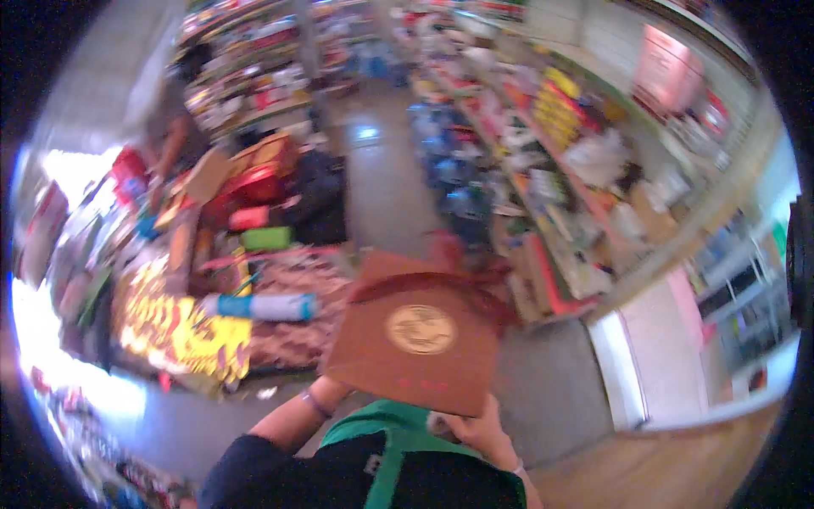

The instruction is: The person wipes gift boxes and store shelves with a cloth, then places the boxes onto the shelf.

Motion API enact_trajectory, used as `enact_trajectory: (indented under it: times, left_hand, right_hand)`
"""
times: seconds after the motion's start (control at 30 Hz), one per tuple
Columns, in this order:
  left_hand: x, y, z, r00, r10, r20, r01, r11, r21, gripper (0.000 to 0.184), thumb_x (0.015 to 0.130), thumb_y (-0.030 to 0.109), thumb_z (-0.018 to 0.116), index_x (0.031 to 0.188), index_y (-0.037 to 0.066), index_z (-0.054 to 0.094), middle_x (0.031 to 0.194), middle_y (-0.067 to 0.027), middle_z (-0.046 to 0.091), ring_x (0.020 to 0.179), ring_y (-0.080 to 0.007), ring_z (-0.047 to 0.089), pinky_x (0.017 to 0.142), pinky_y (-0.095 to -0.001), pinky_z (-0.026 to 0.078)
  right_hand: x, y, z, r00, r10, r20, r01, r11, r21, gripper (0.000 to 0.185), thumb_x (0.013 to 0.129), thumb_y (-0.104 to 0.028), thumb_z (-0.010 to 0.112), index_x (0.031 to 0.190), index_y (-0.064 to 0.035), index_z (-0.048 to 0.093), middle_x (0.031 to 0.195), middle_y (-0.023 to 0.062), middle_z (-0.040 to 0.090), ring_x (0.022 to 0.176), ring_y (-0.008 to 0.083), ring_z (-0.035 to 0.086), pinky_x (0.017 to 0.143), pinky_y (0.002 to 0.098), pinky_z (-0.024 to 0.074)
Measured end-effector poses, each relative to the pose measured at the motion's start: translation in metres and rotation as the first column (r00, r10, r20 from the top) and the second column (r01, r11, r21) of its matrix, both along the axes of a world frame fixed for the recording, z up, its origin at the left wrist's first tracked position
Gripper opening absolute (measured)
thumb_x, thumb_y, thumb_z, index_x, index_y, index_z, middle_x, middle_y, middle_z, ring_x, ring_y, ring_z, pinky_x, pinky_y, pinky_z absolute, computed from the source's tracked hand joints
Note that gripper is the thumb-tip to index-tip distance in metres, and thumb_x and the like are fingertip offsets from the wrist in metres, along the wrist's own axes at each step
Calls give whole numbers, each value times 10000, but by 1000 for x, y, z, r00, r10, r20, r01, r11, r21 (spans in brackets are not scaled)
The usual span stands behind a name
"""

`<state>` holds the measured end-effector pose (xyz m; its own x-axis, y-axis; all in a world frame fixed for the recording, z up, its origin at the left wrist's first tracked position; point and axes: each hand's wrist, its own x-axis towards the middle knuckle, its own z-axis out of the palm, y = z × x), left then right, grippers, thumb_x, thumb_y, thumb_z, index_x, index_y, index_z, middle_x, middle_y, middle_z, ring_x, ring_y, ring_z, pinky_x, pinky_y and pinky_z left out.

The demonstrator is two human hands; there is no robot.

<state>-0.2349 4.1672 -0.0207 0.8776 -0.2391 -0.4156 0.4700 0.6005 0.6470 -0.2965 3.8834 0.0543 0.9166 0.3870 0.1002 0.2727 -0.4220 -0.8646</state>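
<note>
In the head view a brown, box-like package [413,360] is held in front of my body, tilted, with a round gold emblem on its face. A dark red band, perhaps a handle, arcs across its far side. My left hand [332,390] grips the lower left corner, its fingers mostly hidden behind the package. At the lower right edge, my right hand [479,426] is closed on the package, thumb side toward me. Motion blur softens the details.
On the left, a counter carries a blue-and-white roll [264,306], a green box [266,238] and yellow packages [174,327]. Behind it stands a person [175,127]. Stocked shelves [543,178] line the right side; a narrow aisle floor [381,182] runs between.
</note>
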Motion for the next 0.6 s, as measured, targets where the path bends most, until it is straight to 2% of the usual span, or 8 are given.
enact_trajectory:
  times: [0.1,0.2,0.33,0.43,0.53,0.57,0.6]
  left_hand:
    - [38,-3,-10,1000,5,-4,-5,1000,13,462,903,365,487,1265,80,456,1188,-86,560,1051,-198,545,883,-364,447]
    - [97,-10,-24,1000,6,-8,-6,1000,11,460,905,368,484,1261,79,460,1187,-85,561,1050,-197,545,881,-364,448]
    - [202,-21,-39,998,-53,39,53,999,4,457,907,373,481,1257,79,464,1184,-83,563,1048,-195,546,878,-364,449]
    - [302,-39,-20,985,-124,124,123,992,19,456,909,377,478,1253,78,467,1182,-82,564,1047,-194,546,876,-364,449]
    - [400,-61,19,942,-203,267,194,979,62,455,911,380,475,1249,77,470,1180,-82,565,1046,-193,547,874,-364,450]
    - [432,-71,34,922,-224,317,212,975,72,454,911,381,474,1248,77,471,1180,-81,566,1046,-193,547,873,-364,450]
    - [461,-82,50,898,-243,368,228,970,85,454,912,383,474,1247,77,473,1179,-81,566,1045,-192,547,873,-364,450]
  right_hand:
    - [44,-3,30,987,19,162,-22,1000,15,840,791,-332,652,1427,-30,195,1479,216,196,1326,371,293,1053,396,334]
    - [103,-11,32,992,27,122,-34,998,53,828,815,-306,643,1437,-43,164,1488,199,180,1327,367,291,1045,392,347]
    - [198,-15,30,960,-19,281,16,1000,11,860,797,-265,667,1446,-63,140,1490,180,185,1318,365,307,1022,394,380]
    - [279,-24,55,962,-85,261,98,994,-37,873,790,-252,677,1448,-66,134,1483,190,200,1307,370,322,1019,396,381]
    - [358,-38,86,930,-120,347,140,990,-32,880,795,-268,671,1449,-57,121,1475,203,211,1299,377,333,1014,397,382]
    - [380,-43,105,898,-131,421,189,977,-98,883,801,-297,662,1443,-33,117,1459,213,241,1282,387,352,1003,400,389]
    - [399,-49,121,893,-160,422,231,965,-123,877,804,-305,657,1440,-25,123,1453,219,250,1278,390,356,1004,402,387]
